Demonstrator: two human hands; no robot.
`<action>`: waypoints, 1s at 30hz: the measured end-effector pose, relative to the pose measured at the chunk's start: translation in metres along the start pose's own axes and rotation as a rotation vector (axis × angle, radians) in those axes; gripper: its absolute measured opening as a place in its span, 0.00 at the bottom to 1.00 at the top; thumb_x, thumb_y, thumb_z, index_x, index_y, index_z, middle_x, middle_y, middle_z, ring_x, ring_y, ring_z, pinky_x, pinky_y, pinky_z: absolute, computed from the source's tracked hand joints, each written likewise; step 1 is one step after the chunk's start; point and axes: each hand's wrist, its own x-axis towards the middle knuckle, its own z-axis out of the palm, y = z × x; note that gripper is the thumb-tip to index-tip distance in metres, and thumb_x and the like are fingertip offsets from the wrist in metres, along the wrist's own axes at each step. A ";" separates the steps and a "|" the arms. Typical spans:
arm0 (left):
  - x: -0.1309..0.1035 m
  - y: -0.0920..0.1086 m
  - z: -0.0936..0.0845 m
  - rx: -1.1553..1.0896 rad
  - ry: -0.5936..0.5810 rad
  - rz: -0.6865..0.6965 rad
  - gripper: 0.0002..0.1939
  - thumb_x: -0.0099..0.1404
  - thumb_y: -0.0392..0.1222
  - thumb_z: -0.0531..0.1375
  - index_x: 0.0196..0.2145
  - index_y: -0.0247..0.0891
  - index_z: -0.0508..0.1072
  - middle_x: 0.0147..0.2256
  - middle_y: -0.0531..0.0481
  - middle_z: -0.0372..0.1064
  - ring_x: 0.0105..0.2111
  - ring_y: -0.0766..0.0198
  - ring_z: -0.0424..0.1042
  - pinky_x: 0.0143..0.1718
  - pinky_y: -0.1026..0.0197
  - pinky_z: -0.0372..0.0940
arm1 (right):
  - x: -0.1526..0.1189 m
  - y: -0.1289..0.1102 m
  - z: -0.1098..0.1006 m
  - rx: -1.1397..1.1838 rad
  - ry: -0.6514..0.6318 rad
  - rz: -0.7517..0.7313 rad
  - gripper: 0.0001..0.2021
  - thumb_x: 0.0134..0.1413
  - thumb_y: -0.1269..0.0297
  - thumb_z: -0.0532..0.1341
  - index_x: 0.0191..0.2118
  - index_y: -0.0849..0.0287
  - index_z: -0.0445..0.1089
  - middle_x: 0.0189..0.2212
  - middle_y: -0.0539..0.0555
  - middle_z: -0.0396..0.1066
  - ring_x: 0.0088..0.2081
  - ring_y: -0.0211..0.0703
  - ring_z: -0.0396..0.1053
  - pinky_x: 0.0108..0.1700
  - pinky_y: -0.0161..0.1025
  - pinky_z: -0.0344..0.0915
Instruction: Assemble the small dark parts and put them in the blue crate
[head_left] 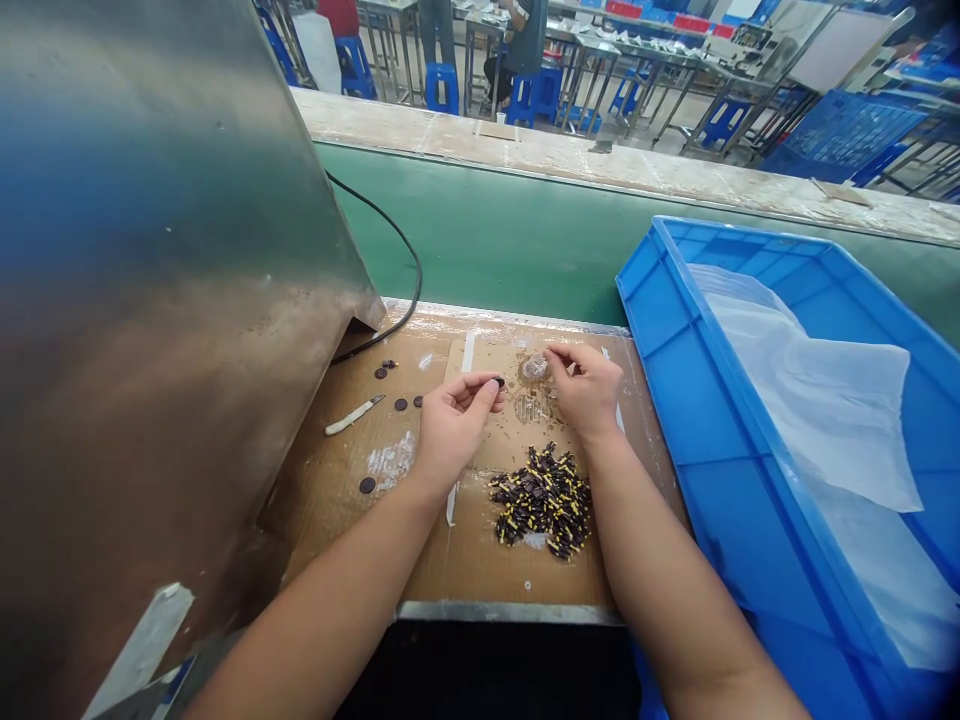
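My left hand [465, 410] pinches a small dark round piece [499, 382] between thumb and fingertips above the cardboard-covered bench. To its right, my right hand [589, 385] has its fingers pressed together beside a clear, shiny lump [535, 368]; what they hold, if anything, is too small to name. A round patch with a slotted pattern [531, 408] lies between the hands. Nearer me is a heap of small black and yellow parts [544, 500]. Left of my left hand rest several dark discs, one of them a disc [367, 485] near a white-handled knife [354, 415].
A large metal housing [165, 250] rises on the left, with a black cable [409, 245] curving out beside it. On the right stands a blue crate [697, 400] holding white sheets [817, 390]. Behind the bench runs a green belt [495, 230]. People and blue stools are farther back.
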 end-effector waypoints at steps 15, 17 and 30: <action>0.001 0.012 0.006 -0.298 0.101 -0.216 0.16 0.52 0.40 0.73 0.36 0.28 0.77 0.35 0.38 0.77 0.34 0.63 0.77 0.39 0.64 0.74 | -0.004 -0.020 -0.036 -0.006 0.344 0.191 0.11 0.63 0.60 0.60 0.46 0.55 0.76 0.43 0.56 0.78 0.38 0.44 0.75 0.39 0.42 0.70; 0.001 0.012 0.006 -0.307 0.097 -0.223 0.16 0.52 0.39 0.73 0.36 0.28 0.77 0.35 0.38 0.77 0.34 0.62 0.77 0.40 0.63 0.74 | -0.004 -0.025 -0.042 0.008 0.280 0.221 0.09 0.61 0.60 0.62 0.43 0.55 0.77 0.40 0.56 0.79 0.37 0.44 0.75 0.40 0.43 0.71; -0.015 0.004 0.004 0.195 -0.065 0.160 0.11 0.63 0.43 0.67 0.43 0.38 0.81 0.42 0.41 0.78 0.40 0.61 0.78 0.50 0.57 0.72 | -0.037 -0.070 -0.027 1.167 -0.207 0.731 0.15 0.48 0.55 0.73 0.35 0.55 0.70 0.34 0.51 0.78 0.42 0.45 0.79 0.47 0.44 0.78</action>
